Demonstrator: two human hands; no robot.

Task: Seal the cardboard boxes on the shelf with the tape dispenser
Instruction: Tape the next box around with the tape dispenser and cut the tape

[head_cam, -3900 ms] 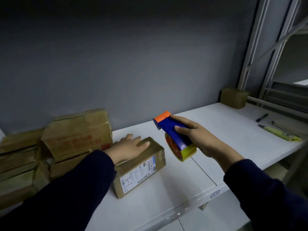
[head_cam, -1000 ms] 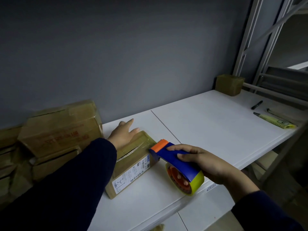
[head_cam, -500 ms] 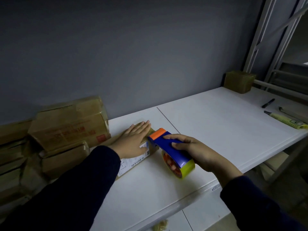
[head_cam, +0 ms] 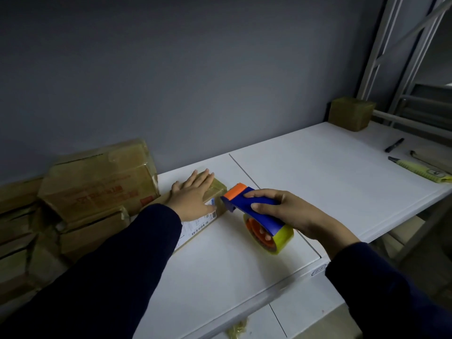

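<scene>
1. The stack of cardboard boxes (head_cam: 97,182) at the left end of the shelf (head_cam: 318,187), against the wall, is closed. Glossy tape shows on the top one. A dark line runs along a lower one, possibly an open seam. No contents are visible.

2. The left hand (head_cam: 193,194) lies flat on the small labelled box (head_cam: 219,190), fingers straight and together, pressing down and gripping nothing. A second ago it sat at the box's far end; it has since moved onto the top face. Judgement: it is smoothing a laid strip or bracing the box.

3. The tape dispenser (head_cam: 254,209) is held in the right hand (head_cam: 293,214), fingers curled over the blue handle and thumb beneath. Its orange toothed head is now against the box's right end, touching or just beside; I cannot tell which. A second ago it stood lower, by the label side. Judgement: a pass is starting or being cut off, so sealing of this box is under way and not confirmed complete. The small box is shut, contents unseen.

4. A lone small box (head_cam: 351,116) sits in the far right corner of the shelf, closed and well apart from the work.

5. A marker (head_cam: 394,145) and a yellow utility knife (head_cam: 420,170) lie near the right edge, untouched.
</scene>
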